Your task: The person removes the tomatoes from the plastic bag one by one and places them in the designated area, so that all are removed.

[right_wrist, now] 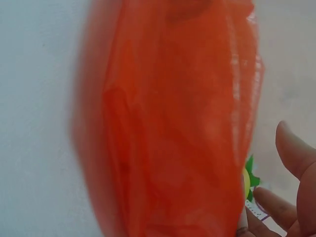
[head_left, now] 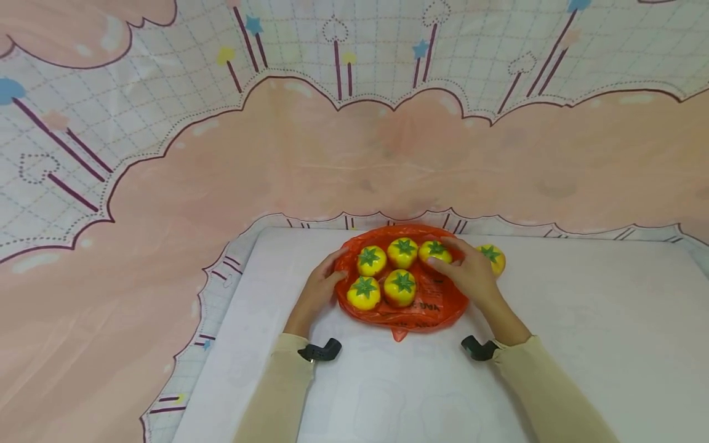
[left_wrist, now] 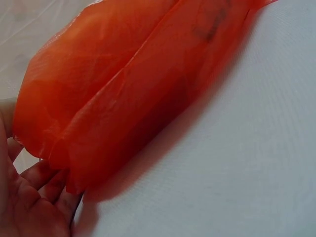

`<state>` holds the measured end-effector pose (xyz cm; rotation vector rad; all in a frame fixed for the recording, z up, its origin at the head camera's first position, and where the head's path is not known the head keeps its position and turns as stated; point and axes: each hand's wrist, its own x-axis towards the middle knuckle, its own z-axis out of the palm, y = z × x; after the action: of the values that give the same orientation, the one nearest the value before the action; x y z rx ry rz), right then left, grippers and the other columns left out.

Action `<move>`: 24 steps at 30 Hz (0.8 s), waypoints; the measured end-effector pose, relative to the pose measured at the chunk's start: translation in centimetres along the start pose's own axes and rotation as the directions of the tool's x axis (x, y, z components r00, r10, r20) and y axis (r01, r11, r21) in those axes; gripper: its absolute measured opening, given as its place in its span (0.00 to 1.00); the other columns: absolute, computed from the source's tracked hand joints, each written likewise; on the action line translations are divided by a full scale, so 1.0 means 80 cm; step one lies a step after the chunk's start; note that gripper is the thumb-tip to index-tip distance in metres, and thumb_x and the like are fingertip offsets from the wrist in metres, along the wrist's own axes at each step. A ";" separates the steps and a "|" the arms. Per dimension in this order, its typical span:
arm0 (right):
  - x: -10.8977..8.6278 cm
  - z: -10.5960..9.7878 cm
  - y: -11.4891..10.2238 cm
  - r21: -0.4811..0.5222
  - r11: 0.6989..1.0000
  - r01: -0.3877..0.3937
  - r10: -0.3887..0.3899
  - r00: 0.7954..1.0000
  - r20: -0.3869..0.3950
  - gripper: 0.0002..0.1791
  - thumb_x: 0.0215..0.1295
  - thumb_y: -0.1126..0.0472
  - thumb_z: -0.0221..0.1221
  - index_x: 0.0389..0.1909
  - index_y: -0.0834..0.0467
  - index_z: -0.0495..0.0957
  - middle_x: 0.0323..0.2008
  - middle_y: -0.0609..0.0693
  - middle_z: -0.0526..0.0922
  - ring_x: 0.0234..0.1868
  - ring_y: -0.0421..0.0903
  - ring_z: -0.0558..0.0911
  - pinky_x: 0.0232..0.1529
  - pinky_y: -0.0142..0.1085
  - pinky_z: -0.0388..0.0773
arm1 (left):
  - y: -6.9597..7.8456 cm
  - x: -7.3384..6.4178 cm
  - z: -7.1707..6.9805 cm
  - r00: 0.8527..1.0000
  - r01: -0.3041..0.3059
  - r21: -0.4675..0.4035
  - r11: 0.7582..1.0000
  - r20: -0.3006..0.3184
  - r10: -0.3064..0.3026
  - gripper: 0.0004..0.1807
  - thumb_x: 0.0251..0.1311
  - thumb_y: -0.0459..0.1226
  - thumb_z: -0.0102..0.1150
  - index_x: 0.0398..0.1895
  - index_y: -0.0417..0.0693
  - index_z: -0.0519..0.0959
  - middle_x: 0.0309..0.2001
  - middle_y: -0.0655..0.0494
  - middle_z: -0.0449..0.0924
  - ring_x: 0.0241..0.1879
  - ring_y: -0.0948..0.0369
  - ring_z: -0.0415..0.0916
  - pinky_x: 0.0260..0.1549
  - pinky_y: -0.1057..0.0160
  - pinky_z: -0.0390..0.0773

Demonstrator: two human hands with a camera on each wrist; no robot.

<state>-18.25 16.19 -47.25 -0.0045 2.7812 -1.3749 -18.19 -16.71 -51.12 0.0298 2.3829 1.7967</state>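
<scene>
An orange-red plastic bag [head_left: 426,301] lies spread wide on the table, its rim standing up around several glossy yellow toy fruits [head_left: 400,288] with green star-shaped tops. My left hand [head_left: 322,280] holds the bag's left rim; in the left wrist view its fingers [left_wrist: 52,190] bend in at the bag's end. Over the right side of the bag, my right hand [head_left: 471,271] has its thumb and fingers spread around the back right fruit [head_left: 434,250]. The thumb [right_wrist: 291,148] stands off from the fruit's green top [right_wrist: 253,177] in the right wrist view, where the bag hides most of that fruit.
One more yellow fruit [head_left: 492,258] is outside the bag, partly behind the right hand. The white table [head_left: 399,394] meets a patterned cloth [head_left: 388,160] at its back and left edges. Dark wrist mounts [head_left: 321,351] sit on both sleeves.
</scene>
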 end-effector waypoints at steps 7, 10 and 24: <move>0.010 0.003 0.002 -0.027 1.000 -0.002 0.002 1.000 0.006 0.37 0.62 0.42 0.68 0.70 0.52 0.73 0.41 0.57 0.79 0.31 0.50 0.74 0.30 0.34 0.71 | 0.000 0.002 0.001 1.000 -0.007 -0.001 1.000 -0.010 0.007 0.28 0.72 0.38 0.51 0.71 0.73 0.71 0.78 0.62 0.62 0.79 0.54 0.57 0.75 0.45 0.61; 0.013 0.002 0.004 -0.035 0.999 0.006 -0.005 1.000 0.018 0.36 0.63 0.44 0.69 0.69 0.54 0.74 0.45 0.58 0.79 0.35 0.51 0.74 0.32 0.36 0.71 | 0.000 0.002 0.000 1.000 0.003 -0.002 1.000 -0.019 -0.003 0.27 0.72 0.38 0.52 0.71 0.74 0.71 0.77 0.63 0.62 0.79 0.54 0.57 0.76 0.46 0.61; 0.024 -0.002 0.010 -0.050 0.998 0.024 -0.021 0.999 0.050 0.34 0.63 0.47 0.69 0.68 0.55 0.75 0.57 0.63 0.80 0.51 0.60 0.76 0.49 0.50 0.75 | 0.006 0.005 0.008 0.999 0.015 -0.019 1.000 -0.036 -0.015 0.27 0.72 0.38 0.51 0.71 0.73 0.71 0.77 0.63 0.62 0.79 0.55 0.57 0.76 0.46 0.60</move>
<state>-20.17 16.78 -47.89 -0.0705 2.7831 -1.2909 -18.57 -15.94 -50.92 -0.0228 2.3841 1.8278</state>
